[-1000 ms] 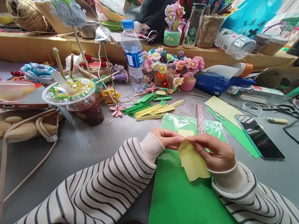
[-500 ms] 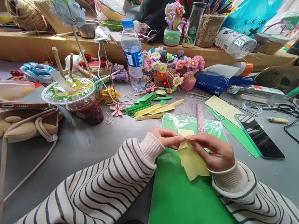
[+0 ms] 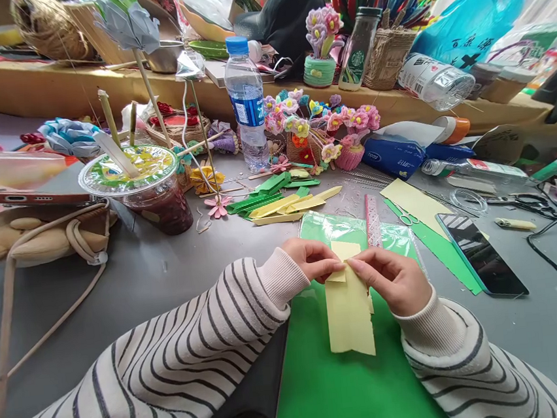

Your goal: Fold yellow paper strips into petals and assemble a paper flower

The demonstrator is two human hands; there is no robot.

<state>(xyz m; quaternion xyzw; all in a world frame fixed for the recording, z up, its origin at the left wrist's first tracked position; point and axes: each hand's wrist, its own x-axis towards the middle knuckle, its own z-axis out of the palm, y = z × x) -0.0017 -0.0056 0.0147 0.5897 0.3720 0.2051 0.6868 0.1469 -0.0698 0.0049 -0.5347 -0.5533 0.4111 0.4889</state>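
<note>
Between my two hands is a piece of yellow paper point(image 3: 350, 320), folded over near its top, with its lower end hanging down. My left hand point(image 3: 314, 260) pinches it at the upper left, thumb and fingertips pressed together on a small folded flap. My right hand point(image 3: 394, 278) pinches the same paper at the fold from the right, its fingertips almost meeting the left ones. Under the paper lies a green sheet point(image 3: 356, 398) with a clear plastic sleeve at its far end. A patterned ruler point(image 3: 373, 221) rests just beyond my right hand.
Folded green strips point(image 3: 258, 201) and yellow strips point(image 3: 283, 206) lie ahead. At right are small scissors point(image 3: 407, 215) and a phone point(image 3: 482, 252). A lidded drink cup point(image 3: 160, 204) stands left, a water bottle point(image 3: 248, 107) farther back, near crocheted flowers point(image 3: 294, 115).
The yellow paper has turned from a slant to hang nearly straight down, its lower end shifting left. My right hand has moved slightly; the left keeps its pinch.
</note>
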